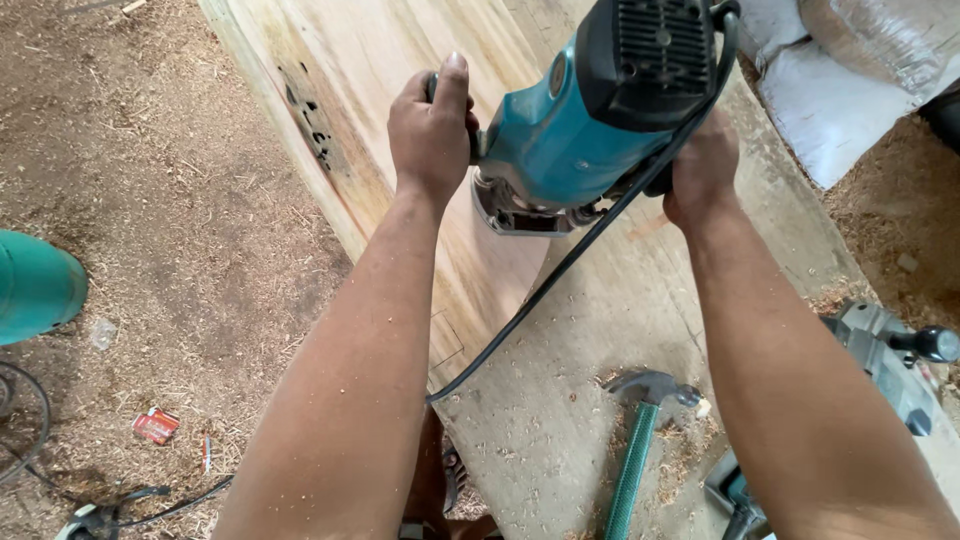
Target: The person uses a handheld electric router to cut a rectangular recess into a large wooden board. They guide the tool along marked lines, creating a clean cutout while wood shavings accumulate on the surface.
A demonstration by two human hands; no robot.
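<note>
A teal and black electric router (590, 110) stands on a long pale wooden plank (350, 70). My left hand (432, 125) grips the handle on the tool's left side, thumb up. On the tool's right side, my right hand (703, 165) holds the other handle. A black power cord (560, 270) runs from the top of the router down between my forearms. The cutter under the base is hidden.
A claw hammer (645, 420) with a green handle lies on a board strewn with wood shavings. A grey power tool (890, 360) sits at the right. Sawdust covers the floor at left, with a teal cylinder (35, 285), red scrap (156, 425) and cables.
</note>
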